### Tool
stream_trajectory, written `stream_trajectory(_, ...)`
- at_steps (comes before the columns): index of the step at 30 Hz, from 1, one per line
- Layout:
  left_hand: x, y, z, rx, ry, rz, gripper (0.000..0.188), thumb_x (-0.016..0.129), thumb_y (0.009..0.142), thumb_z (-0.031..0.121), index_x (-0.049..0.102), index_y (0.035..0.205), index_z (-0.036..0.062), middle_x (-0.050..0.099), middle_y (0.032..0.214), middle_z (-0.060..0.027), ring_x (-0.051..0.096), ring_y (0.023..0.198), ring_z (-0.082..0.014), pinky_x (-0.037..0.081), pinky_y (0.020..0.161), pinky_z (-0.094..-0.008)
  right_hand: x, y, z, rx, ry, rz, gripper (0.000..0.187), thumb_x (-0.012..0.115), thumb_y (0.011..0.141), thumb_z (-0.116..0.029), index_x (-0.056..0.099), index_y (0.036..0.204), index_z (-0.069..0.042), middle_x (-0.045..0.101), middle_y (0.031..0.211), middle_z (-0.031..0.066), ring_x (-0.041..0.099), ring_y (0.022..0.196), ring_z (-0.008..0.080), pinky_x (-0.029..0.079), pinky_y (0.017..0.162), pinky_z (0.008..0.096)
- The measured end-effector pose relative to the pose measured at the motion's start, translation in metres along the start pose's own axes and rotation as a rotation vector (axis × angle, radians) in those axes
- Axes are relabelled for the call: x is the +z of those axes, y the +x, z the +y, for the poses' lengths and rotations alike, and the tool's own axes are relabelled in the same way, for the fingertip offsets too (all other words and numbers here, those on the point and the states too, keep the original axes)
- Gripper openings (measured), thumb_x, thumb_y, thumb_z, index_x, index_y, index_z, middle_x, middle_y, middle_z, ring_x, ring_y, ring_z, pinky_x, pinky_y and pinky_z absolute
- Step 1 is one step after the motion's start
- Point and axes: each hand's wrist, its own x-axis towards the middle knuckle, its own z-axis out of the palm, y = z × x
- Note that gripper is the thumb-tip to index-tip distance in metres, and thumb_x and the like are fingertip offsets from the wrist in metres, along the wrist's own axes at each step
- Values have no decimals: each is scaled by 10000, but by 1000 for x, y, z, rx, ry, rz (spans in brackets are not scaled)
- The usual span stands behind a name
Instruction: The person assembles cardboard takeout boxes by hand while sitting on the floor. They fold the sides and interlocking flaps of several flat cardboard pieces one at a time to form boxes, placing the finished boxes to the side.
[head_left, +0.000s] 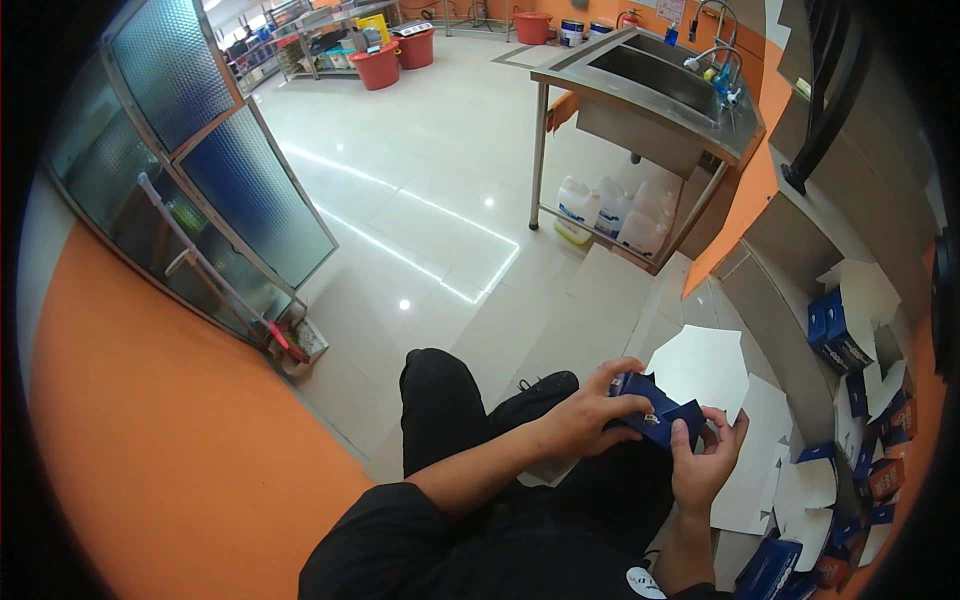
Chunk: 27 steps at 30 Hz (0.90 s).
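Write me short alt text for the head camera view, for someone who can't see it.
Seen from above, a seated person's left hand and right hand together hold a small dark blue carton over their lap. More blue cartons and flat white card sheets lie scattered to the right, with a steel sink across the pale tiled floor.

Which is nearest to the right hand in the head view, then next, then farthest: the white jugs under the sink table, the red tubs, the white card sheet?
1. White card sheet, just above the right hand.
2. White jugs, on the low shelf under the sink table, mid-floor.
3. Red tubs, far across the floor, upper left.
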Motion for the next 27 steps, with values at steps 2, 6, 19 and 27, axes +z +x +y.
stream_trajectory(2,1,1,5,-69,6,3,502,844,764,75,623,1204,172,355,1432,-182,403,1372,-415,469,1083,-473,0,1,-2,11,-13,2,305,777,818,-2,616,1076,2,430,1379,162,577,1198,273,539,945,354)
stream_trajectory(6,3,-2,5,-77,44,-8,528,840,761,60,603,1220,169,353,1431,-188,402,1373,-427,469,1082,-476,-5,5,-10,-8,-61,-132,311,800,787,-11,654,1062,-23,459,1308,160,591,1180,288,524,965,372)
stream_trajectory(19,1,-2,7,-74,-40,-34,471,756,740,-100,563,1110,118,372,1402,-175,382,1372,-432,456,1089,-463,-2,6,-15,-29,-144,-118,325,827,750,-10,667,1033,-16,483,1253,136,644,1056,264,567,865,340)
stream_trajectory(27,-4,-8,17,-126,-81,-42,485,714,731,-151,579,1092,142,379,1413,-161,387,1373,-427,452,1085,-452,1,-5,-19,1,-107,-72,337,837,760,-24,658,1045,-10,492,1241,129,659,1000,249,581,825,326)
